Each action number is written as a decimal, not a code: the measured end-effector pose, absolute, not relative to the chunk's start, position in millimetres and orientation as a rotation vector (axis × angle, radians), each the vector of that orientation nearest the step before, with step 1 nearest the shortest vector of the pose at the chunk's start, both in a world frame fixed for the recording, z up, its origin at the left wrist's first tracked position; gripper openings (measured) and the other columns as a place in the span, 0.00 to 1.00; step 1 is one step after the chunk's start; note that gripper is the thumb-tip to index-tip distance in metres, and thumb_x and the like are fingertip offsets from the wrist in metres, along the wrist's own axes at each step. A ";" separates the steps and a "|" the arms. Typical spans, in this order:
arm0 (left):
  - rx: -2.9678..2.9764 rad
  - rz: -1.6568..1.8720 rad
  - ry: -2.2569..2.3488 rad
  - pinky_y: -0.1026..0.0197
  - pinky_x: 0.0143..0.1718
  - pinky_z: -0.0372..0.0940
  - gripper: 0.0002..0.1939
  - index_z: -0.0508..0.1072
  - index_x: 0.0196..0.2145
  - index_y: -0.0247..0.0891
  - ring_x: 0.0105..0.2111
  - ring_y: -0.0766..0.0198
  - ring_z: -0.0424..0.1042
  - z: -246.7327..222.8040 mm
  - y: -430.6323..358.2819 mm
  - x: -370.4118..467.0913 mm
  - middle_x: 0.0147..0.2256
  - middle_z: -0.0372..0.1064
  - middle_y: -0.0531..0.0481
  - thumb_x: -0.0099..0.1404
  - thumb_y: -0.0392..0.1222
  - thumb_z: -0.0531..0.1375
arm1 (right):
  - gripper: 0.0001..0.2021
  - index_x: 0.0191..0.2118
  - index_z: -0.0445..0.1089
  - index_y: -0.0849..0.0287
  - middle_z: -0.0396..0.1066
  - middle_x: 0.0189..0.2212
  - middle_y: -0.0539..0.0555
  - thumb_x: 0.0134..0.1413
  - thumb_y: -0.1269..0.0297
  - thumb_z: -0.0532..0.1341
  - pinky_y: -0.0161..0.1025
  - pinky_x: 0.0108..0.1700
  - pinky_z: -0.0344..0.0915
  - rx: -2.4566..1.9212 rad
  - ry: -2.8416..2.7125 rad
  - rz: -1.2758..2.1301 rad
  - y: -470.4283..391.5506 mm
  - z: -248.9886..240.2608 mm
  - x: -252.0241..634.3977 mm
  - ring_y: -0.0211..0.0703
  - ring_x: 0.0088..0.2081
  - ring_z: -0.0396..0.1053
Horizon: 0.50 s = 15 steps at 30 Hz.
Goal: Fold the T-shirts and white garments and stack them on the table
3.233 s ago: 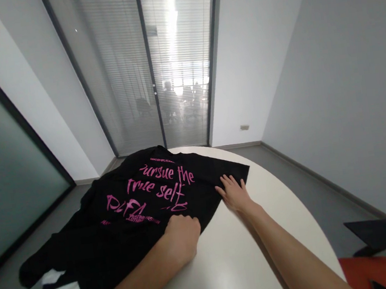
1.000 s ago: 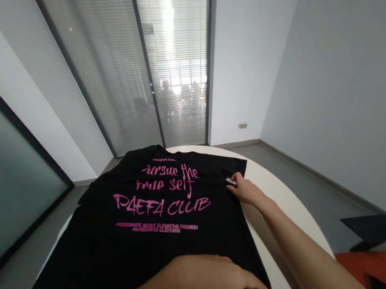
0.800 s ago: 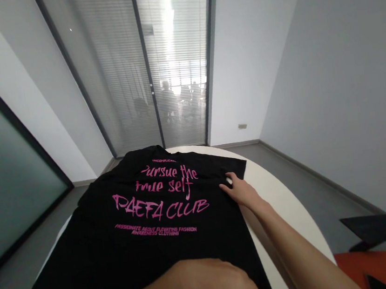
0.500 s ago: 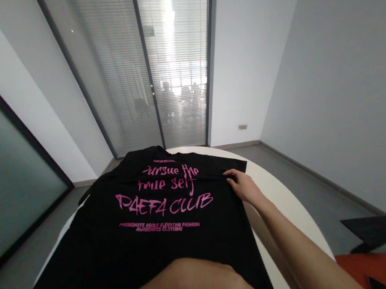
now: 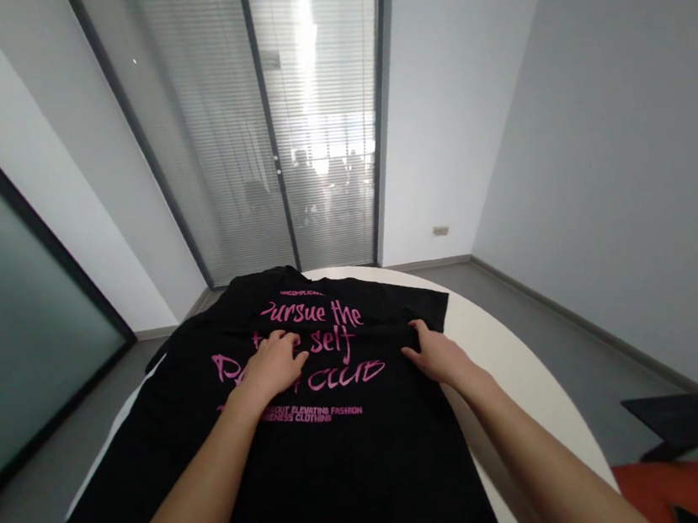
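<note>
A black T-shirt (image 5: pixel 350 473) with pink lettering lies spread over a white round table, its collar at the far end and a sleeve out to the right. My left hand (image 5: pixel 274 366) rests on the printed chest, fingertips touching the cloth and thumb held apart from them. At the shirt's right side, just below the sleeve, my right hand (image 5: pixel 440 356) touches the fabric with thumb and index finger apart. A crease runs across the chest between both hands. Part of the lettering is hidden under my left hand and forearm.
The white table's (image 5: pixel 521 368) curved edge shows on the right. A chair with an orange seat (image 5: pixel 695 490) and black armrest stands at the lower right. Beyond the table are a glass partition with blinds (image 5: pixel 326 128) and grey walls.
My left hand has moved from the near, lower part of the shirt forward onto the printed chest. My right hand has stayed by the sleeve, its thumb and index finger now farther apart.
</note>
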State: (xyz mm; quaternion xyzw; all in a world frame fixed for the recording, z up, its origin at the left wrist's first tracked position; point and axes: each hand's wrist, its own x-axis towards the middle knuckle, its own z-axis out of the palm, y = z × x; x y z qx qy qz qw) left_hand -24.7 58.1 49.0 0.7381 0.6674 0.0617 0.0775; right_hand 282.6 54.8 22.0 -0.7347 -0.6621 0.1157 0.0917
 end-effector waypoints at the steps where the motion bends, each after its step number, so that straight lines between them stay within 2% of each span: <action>1: 2.230 0.137 1.933 0.47 0.61 0.58 0.27 0.69 0.59 0.37 0.62 0.44 0.62 44.9 57.6 -24.0 0.64 0.59 0.36 0.68 0.53 0.53 | 0.28 0.65 0.56 0.61 0.73 0.50 0.68 0.63 0.59 0.59 0.46 0.48 0.66 -2.182 -2.002 0.362 54.8 21.9 283.8 0.58 0.49 0.74; 3: 2.262 0.062 1.804 0.47 0.63 0.55 0.29 0.67 0.61 0.38 0.66 0.44 0.56 39.9 54.7 -20.8 0.67 0.54 0.36 0.68 0.55 0.54 | 0.25 0.64 0.59 0.59 0.74 0.50 0.66 0.62 0.64 0.59 0.45 0.48 0.66 -2.168 -2.047 0.382 57.0 22.8 290.5 0.57 0.50 0.74; 7: 2.322 -0.020 1.534 0.45 0.66 0.47 0.33 0.63 0.65 0.43 0.70 0.44 0.43 45.5 45.7 -17.8 0.71 0.42 0.38 0.66 0.57 0.57 | 0.21 0.59 0.66 0.56 0.74 0.50 0.63 0.60 0.65 0.60 0.45 0.49 0.66 -2.209 -1.976 0.291 63.2 29.6 315.1 0.56 0.52 0.72; 12: 2.295 -0.119 1.252 0.47 0.66 0.49 0.38 0.62 0.65 0.46 0.69 0.45 0.48 68.6 28.1 -16.1 0.70 0.45 0.40 0.61 0.60 0.62 | 0.26 0.60 0.66 0.56 0.73 0.50 0.65 0.55 0.67 0.64 0.49 0.48 0.67 -2.373 -1.920 0.238 59.9 38.1 332.3 0.59 0.51 0.72; 15: 2.279 -0.210 1.201 0.48 0.64 0.55 0.44 0.62 0.65 0.47 0.66 0.45 0.54 77.2 15.0 -6.6 0.69 0.48 0.40 0.53 0.59 0.68 | 0.31 0.64 0.62 0.57 0.65 0.57 0.67 0.53 0.66 0.66 0.51 0.50 0.66 -2.294 -1.981 0.112 56.4 43.8 322.2 0.61 0.54 0.68</action>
